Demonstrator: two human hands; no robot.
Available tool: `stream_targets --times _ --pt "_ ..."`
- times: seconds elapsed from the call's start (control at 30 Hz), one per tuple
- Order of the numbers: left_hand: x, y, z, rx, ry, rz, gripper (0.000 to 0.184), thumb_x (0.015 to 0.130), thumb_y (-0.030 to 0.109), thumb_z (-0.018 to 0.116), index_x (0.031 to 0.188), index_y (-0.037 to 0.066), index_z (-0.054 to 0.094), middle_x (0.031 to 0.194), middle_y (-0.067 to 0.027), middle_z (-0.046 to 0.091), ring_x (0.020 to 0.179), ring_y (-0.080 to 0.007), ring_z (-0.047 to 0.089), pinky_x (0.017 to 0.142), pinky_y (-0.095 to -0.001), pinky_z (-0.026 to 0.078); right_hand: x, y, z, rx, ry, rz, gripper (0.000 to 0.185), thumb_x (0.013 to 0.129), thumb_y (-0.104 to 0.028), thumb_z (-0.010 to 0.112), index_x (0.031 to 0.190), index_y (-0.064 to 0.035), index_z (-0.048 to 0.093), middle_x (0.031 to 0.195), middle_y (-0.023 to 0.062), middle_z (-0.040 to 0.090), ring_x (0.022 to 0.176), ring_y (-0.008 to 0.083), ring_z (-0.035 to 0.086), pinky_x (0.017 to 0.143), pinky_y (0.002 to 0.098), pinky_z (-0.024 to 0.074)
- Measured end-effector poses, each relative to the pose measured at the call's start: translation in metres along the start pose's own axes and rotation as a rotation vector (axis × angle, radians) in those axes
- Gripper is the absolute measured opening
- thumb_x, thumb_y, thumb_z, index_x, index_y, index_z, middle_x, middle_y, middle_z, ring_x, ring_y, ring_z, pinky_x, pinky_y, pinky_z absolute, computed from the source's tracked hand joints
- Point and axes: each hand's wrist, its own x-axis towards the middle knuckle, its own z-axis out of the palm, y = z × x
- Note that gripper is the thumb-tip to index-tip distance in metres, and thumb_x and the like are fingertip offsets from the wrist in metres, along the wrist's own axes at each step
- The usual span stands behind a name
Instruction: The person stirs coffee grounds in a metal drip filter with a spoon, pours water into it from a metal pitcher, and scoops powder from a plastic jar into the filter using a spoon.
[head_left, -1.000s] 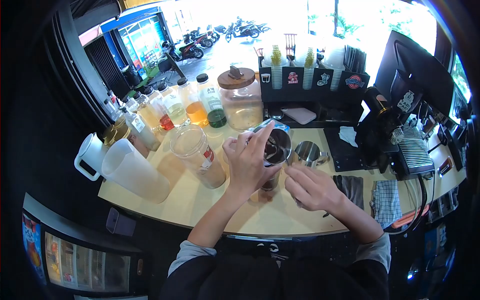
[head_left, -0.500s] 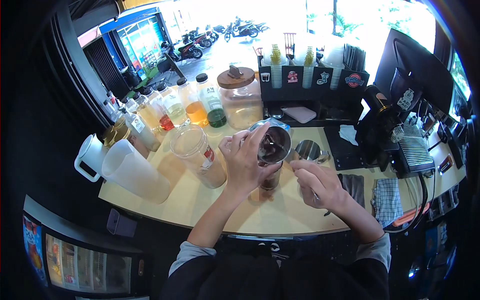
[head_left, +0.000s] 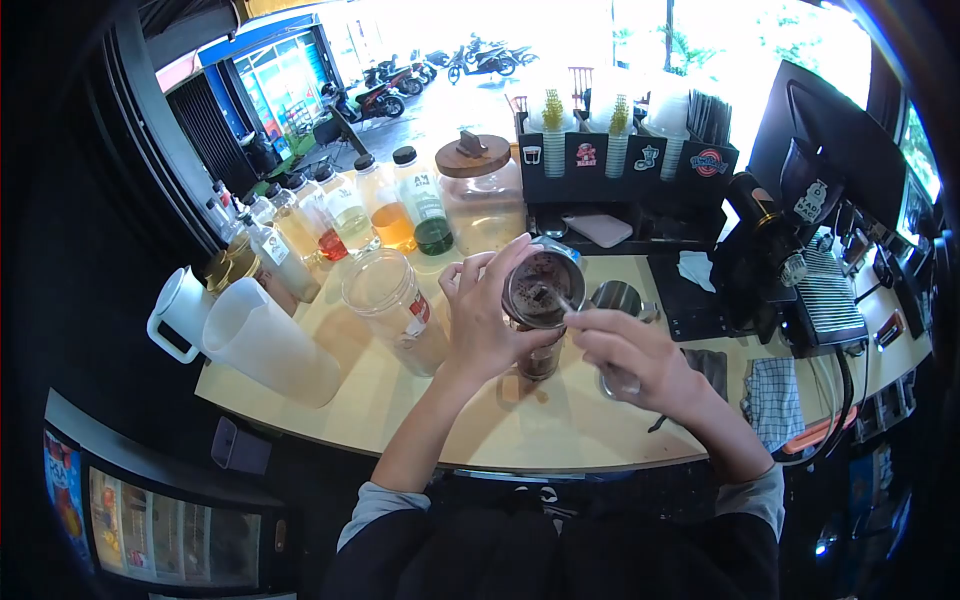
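Observation:
My left hand [head_left: 482, 312] is wrapped round a round metal cup [head_left: 543, 288], tipped so its mouth faces me, with dark brown residue inside. My right hand [head_left: 632, 355] is closed on the thin handle of what looks like a spoon [head_left: 568, 303], its end reaching into the cup. Directly beneath the cup, a clear glass [head_left: 540, 364] with brown contents stands on the counter, partly hidden by the cup and my left hand. Just behind my right hand is a steel pitcher [head_left: 617, 297]. Left of my left hand sits a clear open jar [head_left: 392, 305].
On the left of the wooden counter [head_left: 460, 430] stand a frosted pitcher [head_left: 265, 340] and a white jug [head_left: 180, 310]. Syrup bottles [head_left: 390, 215] and a wooden-lidded jar [head_left: 482, 210] line the back. A cup holder [head_left: 625, 165], checked cloth [head_left: 773, 405] and coffee machine [head_left: 835, 290] are at right.
The cup has tilted further toward me, showing more of its inside. My right hand has moved slightly up and left, bringing the spoon into the cup's mouth.

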Motion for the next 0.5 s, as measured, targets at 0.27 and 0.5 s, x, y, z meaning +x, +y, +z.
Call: stream_targets --times 0.27,0.5 --pt "0.003 -0.008 -0.005 -0.053 -0.067 -0.001 0.105 0.046 0.029 0.089 0.138 0.014 0.039 0.121 0.0046 0.062 0.111 -0.0211 0.049 0.1 -0.0435 0.024 0.002 -0.003 -0.002 0.145 -0.037 0.088 0.025 0.08 0.0 0.067 0.104 -0.0018 0.059 0.113 0.0134 0.062 0.091 0.0285 0.065 0.074 0.035 0.0548" --pt "0.005 -0.012 -0.008 -0.108 -0.108 0.047 0.105 0.049 0.028 0.091 0.138 0.012 0.038 0.123 -0.0001 0.062 0.118 -0.0213 0.044 0.103 -0.0392 0.024 0.001 0.003 -0.004 0.332 -0.035 0.21 0.016 0.088 -0.004 0.062 0.102 -0.001 0.059 0.111 0.0142 0.064 0.094 0.0247 0.066 0.076 0.031 0.0541"
